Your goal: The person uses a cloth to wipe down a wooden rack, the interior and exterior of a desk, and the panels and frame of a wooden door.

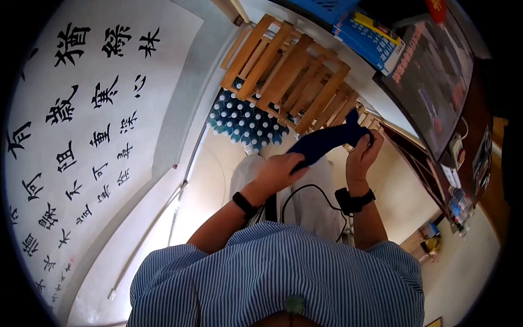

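A dark blue cloth (326,143) hangs in the air over the person's light trousers (321,188), borne by the two hands alone, so the relation that counts is its long axis: a slanting strip running from the left hand (277,173) outward to the right hand (362,157), with the right end lying farther from the body. The left hand's fingers are closed on the nearer end, thumb laid along the top, the cloth leading off ahead and to the right of them. The right hand's fingers are bent round the far end, thumb turned inward; a short flap of the cloth stands up just beyond them, and how firmly they pinch cannot be told. Each hand is thus nearest to its own end, the middle span free between them. The tabletop (430,82) lies to the right, its long near edge apart from the right hand, while the wooden slats (289,71) and capped bottles (242,119) are beyond the cloth, farther from the body.
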A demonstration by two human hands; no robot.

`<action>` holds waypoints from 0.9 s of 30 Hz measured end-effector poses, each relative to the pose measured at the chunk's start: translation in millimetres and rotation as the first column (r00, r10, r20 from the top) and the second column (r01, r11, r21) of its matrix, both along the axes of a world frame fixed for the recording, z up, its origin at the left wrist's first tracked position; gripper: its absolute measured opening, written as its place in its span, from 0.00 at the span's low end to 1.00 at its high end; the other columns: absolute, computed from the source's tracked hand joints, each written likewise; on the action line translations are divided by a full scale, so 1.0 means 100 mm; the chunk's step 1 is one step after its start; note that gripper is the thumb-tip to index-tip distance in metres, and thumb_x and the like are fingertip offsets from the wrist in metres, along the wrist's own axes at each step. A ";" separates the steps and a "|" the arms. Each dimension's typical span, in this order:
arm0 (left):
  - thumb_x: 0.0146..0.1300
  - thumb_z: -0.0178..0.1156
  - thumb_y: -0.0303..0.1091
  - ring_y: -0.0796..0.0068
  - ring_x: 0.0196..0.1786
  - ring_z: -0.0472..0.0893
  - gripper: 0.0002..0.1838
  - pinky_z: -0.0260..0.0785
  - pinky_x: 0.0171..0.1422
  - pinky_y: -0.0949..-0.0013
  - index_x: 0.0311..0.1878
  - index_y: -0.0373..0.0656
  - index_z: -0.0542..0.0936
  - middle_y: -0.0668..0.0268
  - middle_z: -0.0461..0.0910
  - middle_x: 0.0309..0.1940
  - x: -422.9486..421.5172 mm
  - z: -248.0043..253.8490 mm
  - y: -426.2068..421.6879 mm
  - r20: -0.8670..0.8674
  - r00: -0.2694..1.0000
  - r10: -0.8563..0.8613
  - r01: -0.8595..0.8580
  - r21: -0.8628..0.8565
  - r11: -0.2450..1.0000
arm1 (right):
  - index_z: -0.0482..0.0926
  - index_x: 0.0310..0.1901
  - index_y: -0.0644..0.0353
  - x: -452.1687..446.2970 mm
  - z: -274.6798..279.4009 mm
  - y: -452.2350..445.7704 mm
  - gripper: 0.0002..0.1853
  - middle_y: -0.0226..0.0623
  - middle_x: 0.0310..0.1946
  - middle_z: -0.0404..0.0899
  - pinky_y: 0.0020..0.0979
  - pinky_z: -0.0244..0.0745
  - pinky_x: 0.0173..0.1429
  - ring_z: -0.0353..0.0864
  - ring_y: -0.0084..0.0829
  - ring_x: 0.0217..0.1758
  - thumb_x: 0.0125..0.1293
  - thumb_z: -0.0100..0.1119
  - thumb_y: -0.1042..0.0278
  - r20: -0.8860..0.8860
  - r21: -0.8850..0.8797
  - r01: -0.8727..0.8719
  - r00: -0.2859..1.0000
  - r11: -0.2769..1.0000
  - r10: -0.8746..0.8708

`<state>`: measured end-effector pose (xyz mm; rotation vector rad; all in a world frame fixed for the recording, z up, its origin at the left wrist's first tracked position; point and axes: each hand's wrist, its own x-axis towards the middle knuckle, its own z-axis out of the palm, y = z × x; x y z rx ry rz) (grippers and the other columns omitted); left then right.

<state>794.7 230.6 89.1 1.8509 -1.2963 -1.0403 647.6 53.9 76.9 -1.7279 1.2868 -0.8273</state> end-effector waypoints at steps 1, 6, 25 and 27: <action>0.64 0.61 0.39 0.52 0.42 0.81 0.15 0.74 0.42 0.56 0.49 0.42 0.75 0.56 0.80 0.40 -0.02 0.01 0.00 -0.034 0.995 -0.090 0.091 0.021 0.996 | 0.71 0.46 0.64 -0.03 0.02 0.09 0.05 0.32 0.34 0.69 0.23 0.65 0.38 0.66 0.20 0.33 0.71 0.49 0.74 -0.034 0.053 0.062 0.998 0.997 -0.060; 0.67 0.57 0.39 0.50 0.44 0.80 0.18 0.74 0.45 0.55 0.56 0.44 0.72 0.56 0.79 0.47 -0.07 -0.25 0.28 -0.082 0.963 -0.257 0.269 0.192 0.944 | 0.74 0.42 0.64 -0.52 -0.37 0.42 0.07 0.38 0.30 0.73 0.29 0.71 0.38 0.73 0.28 0.30 0.67 0.56 0.70 -0.253 0.131 0.212 0.952 0.968 -0.175; 0.60 0.62 0.45 0.44 0.78 0.42 0.47 0.36 0.79 0.47 0.75 0.37 0.50 0.42 0.41 0.76 -0.72 -2.28 -0.67 0.518 0.843 -0.144 0.075 0.151 0.986 | 0.62 0.70 0.61 0.05 -2.34 -0.67 0.31 0.59 0.73 0.50 0.49 0.41 0.78 0.46 0.56 0.77 0.71 0.49 0.53 -0.692 -0.245 -0.377 0.713 0.894 0.111; 0.57 0.64 0.47 0.44 0.78 0.42 0.50 0.36 0.79 0.46 0.75 0.35 0.49 0.41 0.40 0.76 -0.66 -2.24 -0.68 0.444 0.893 -0.065 0.001 0.143 0.990 | 0.61 0.70 0.64 -0.03 -2.30 -0.52 0.32 0.58 0.73 0.50 0.49 0.38 0.79 0.45 0.54 0.78 0.70 0.47 0.53 -0.753 -0.201 -0.469 0.636 0.860 0.171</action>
